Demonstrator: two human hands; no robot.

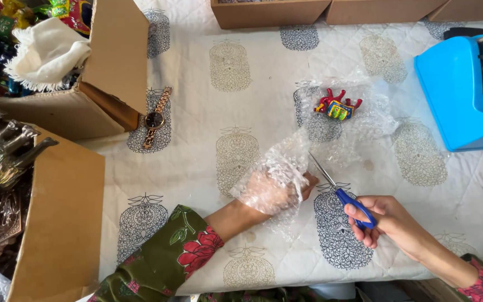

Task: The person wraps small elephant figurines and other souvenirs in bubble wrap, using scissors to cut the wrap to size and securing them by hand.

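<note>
Nearest the camera, at the table's near edge, the left hand point(272, 190) grips a bubble wrap sheet point(331, 126) while the right hand point(384, 221), fingers through blue-handled scissors point(342, 193), cuts it. A small colourful figurine point(337, 106) lies on the wrap toward the far edge. Cutting seems underway; continuing needs the sheet taut.

The person's left hand point(278, 187) is lying low over the surface, palm down, with the fingers pointing toward the right hand and partly veiled by clear wrap. Its forearm is coming in from the lower left, bare from the wrist up to a green flowered sleeve. The right hand point(378, 218) is reaching in from the lower right, thumb and fingers curled through blue handles, knuckles facing up. Its wrist is bending slightly inward. The two hands are sitting near each other, not touching.
</note>
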